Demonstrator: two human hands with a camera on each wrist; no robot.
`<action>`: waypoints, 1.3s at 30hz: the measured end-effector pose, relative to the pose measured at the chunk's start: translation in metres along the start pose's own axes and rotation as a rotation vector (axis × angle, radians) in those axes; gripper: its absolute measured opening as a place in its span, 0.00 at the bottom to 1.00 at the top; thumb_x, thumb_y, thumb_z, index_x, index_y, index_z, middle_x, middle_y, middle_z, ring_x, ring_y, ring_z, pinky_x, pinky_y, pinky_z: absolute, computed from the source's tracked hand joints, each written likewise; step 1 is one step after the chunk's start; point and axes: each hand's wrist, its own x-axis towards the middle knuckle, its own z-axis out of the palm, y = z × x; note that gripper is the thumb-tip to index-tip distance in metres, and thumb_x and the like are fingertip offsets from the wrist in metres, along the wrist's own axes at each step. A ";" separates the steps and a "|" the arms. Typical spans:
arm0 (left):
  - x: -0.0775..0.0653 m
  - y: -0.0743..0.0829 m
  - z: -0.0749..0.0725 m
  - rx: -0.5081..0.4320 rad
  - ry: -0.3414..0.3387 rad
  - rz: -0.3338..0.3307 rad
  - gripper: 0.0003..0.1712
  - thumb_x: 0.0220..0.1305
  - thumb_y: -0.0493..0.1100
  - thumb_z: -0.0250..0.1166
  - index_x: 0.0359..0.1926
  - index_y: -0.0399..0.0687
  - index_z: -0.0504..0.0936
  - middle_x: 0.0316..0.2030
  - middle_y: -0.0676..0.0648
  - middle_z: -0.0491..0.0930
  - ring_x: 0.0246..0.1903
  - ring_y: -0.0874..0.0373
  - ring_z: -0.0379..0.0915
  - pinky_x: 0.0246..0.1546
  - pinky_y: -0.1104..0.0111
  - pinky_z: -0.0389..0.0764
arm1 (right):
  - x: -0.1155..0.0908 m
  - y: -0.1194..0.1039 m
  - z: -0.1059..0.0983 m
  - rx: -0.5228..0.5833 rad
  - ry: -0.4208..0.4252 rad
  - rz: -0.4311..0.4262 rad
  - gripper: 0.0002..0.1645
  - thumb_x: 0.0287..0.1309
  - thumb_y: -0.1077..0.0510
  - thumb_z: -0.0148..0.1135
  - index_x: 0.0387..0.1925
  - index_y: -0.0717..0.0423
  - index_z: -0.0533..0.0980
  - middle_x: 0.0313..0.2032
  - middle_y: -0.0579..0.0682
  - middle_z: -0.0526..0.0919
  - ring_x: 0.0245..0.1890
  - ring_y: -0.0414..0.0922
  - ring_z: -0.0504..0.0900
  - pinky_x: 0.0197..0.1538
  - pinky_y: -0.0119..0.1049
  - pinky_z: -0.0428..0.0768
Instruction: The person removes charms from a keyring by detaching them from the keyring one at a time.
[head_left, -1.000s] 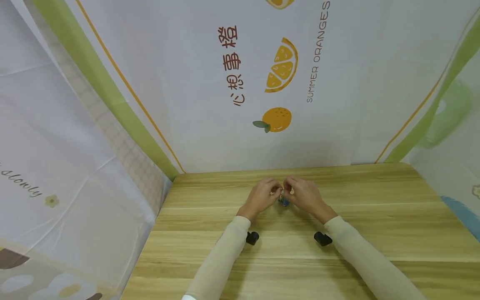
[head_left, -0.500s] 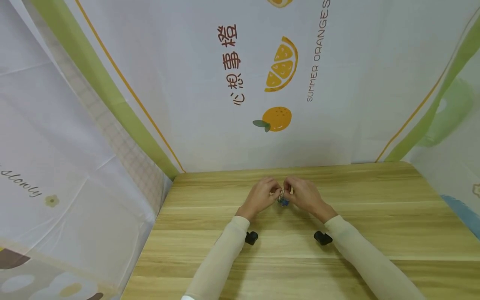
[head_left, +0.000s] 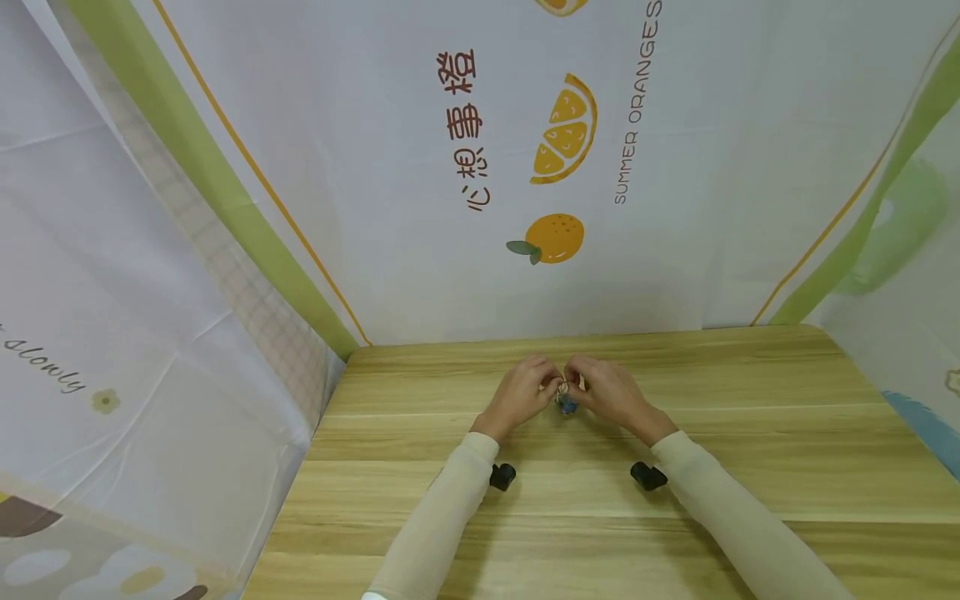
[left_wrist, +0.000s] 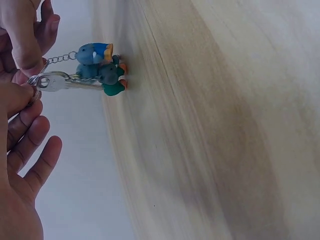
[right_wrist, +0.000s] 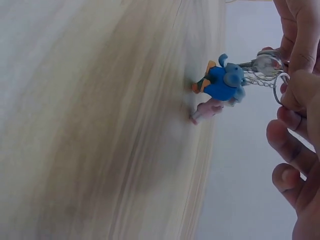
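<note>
- The left hand (head_left: 519, 392) and right hand (head_left: 611, 392) are both pinching the metal key ring (right_wrist: 275, 93) above the wooden table (head_left: 570, 492).
- If the ring is being springy, it could be slipping, dropping the silver keys (left_wrist: 55, 82).
- A linked chain (left_wrist: 62, 57) is holding a smooth, rounded, blue-shirted elephant figurine (right_wrist: 222, 86); a pink figurine (right_wrist: 207, 108) is showing beside.

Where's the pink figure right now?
In the right wrist view, right of the picture's centre: the pink figure shows just below the blue figure, to the left of the ring.
</note>
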 end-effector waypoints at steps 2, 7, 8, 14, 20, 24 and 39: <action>0.000 0.001 -0.001 -0.005 -0.008 -0.006 0.08 0.79 0.42 0.63 0.46 0.46 0.89 0.42 0.49 0.85 0.43 0.58 0.81 0.43 0.70 0.84 | 0.000 0.000 0.000 -0.010 0.010 -0.031 0.12 0.62 0.64 0.73 0.33 0.47 0.77 0.29 0.41 0.79 0.23 0.33 0.69 0.26 0.28 0.67; 0.000 0.000 -0.001 -0.009 -0.007 -0.023 0.09 0.80 0.42 0.62 0.47 0.45 0.88 0.44 0.49 0.86 0.45 0.58 0.82 0.45 0.69 0.85 | -0.002 0.000 0.003 -0.026 0.045 -0.067 0.12 0.61 0.65 0.74 0.34 0.48 0.77 0.30 0.42 0.79 0.23 0.33 0.68 0.26 0.27 0.65; 0.000 -0.001 -0.002 -0.008 -0.002 -0.027 0.09 0.80 0.42 0.62 0.47 0.46 0.88 0.44 0.49 0.86 0.45 0.58 0.82 0.45 0.69 0.85 | -0.002 0.000 0.003 -0.028 0.057 -0.068 0.12 0.62 0.65 0.74 0.35 0.49 0.78 0.30 0.42 0.80 0.23 0.34 0.69 0.26 0.27 0.65; -0.001 -0.001 -0.003 -0.009 0.033 -0.041 0.08 0.79 0.41 0.63 0.46 0.46 0.88 0.45 0.49 0.87 0.44 0.57 0.82 0.45 0.70 0.85 | -0.003 0.000 0.004 -0.044 0.096 -0.026 0.08 0.65 0.62 0.74 0.42 0.53 0.81 0.35 0.47 0.87 0.22 0.38 0.76 0.25 0.30 0.72; -0.002 -0.003 -0.003 0.006 0.046 -0.040 0.07 0.79 0.41 0.63 0.44 0.47 0.88 0.42 0.50 0.86 0.41 0.59 0.79 0.42 0.71 0.82 | -0.003 -0.002 0.003 -0.005 0.069 0.075 0.03 0.71 0.57 0.70 0.40 0.52 0.82 0.33 0.45 0.86 0.23 0.35 0.73 0.26 0.30 0.71; -0.003 -0.003 -0.002 0.006 0.046 -0.046 0.08 0.79 0.41 0.63 0.44 0.47 0.88 0.42 0.50 0.86 0.41 0.59 0.79 0.42 0.71 0.82 | -0.003 -0.005 0.002 0.039 0.031 0.106 0.05 0.71 0.54 0.70 0.38 0.50 0.84 0.30 0.42 0.85 0.22 0.32 0.72 0.26 0.30 0.71; -0.002 0.002 0.002 -0.020 0.043 -0.035 0.08 0.79 0.43 0.64 0.46 0.48 0.89 0.42 0.51 0.87 0.42 0.60 0.80 0.42 0.72 0.82 | -0.005 -0.007 0.003 0.118 -0.038 0.204 0.05 0.69 0.57 0.68 0.35 0.49 0.80 0.26 0.40 0.80 0.20 0.33 0.69 0.24 0.30 0.68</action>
